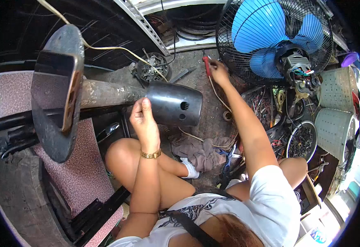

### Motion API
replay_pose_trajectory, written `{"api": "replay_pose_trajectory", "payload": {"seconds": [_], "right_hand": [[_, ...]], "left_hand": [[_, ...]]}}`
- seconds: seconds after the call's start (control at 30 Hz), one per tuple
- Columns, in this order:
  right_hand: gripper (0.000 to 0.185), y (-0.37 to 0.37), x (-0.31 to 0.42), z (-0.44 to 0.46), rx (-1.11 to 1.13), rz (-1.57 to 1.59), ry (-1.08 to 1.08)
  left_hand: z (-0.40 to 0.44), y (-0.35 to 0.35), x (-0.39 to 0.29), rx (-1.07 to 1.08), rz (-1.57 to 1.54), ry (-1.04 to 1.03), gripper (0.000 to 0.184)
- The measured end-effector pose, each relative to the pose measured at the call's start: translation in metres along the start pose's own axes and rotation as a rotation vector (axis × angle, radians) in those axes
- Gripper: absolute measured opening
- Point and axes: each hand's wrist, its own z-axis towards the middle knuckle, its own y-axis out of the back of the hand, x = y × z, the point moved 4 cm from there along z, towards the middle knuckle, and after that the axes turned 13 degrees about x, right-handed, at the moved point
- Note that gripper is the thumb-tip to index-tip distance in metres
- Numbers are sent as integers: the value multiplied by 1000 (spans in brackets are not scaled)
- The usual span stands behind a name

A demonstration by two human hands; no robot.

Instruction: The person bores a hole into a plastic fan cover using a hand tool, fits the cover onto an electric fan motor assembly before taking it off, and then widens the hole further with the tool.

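My left hand grips the edge of a black plastic fan motor cover, a rounded shell with holes near one end. On the far side of the floor, my right hand has its fingers closed at the red handle of a soldering iron, whose tip points away from me. A pale cord runs back from the handle along the floor. Close to my right arm stands an electric fan with blue blades in a black wire cage, its motor and wires exposed at the back.
A bowl of small metal parts lies beyond the cover. Left, a phone rests against a round plate on a post. A grey rag and blue-handled scissors lie near my legs. Perforated white bins stand right.
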Motion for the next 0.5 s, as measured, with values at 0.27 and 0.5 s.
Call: {"api": "replay_pose_trajectory", "payload": {"seconds": [0.27, 0.5], "right_hand": [[23, 39, 121, -91, -77, 198, 56], [24, 70, 245, -70, -49, 736, 254]], "left_hand": [[-22, -59, 45, 379, 668, 31, 21], [-20, -65, 62, 504, 958, 140, 16]]}}
